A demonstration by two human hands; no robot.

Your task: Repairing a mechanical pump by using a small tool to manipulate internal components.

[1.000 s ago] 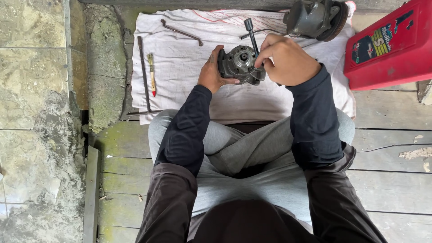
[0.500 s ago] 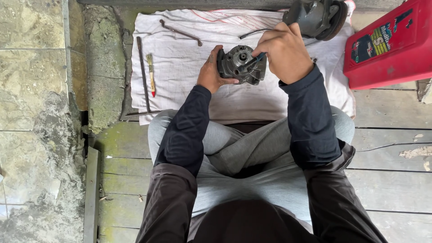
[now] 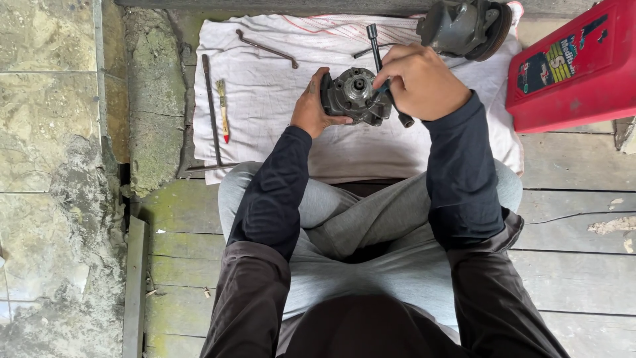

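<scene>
My left hand (image 3: 310, 110) grips the left side of a dark round metal machine part (image 3: 355, 97) and holds it just above a white cloth (image 3: 265, 79). My right hand (image 3: 421, 81) is closed around a black socket wrench (image 3: 377, 50) whose shaft runs beside the part's right edge. The wrench's upper end sticks out above my fingers and its lower end shows below them (image 3: 405, 120).
On the cloth lie a bent metal rod (image 3: 266, 48), a long thin bar (image 3: 211, 106) and a small brush with a red handle (image 3: 224, 119). A larger grey machine housing (image 3: 464, 26) sits at the back right. A red canister (image 3: 576, 66) stands on the wooden planks at right.
My right hand dropped onto the part, then lifted again, so the black wrench shaft shows above my fingers once more. The left hand keeps its grip on the part.
</scene>
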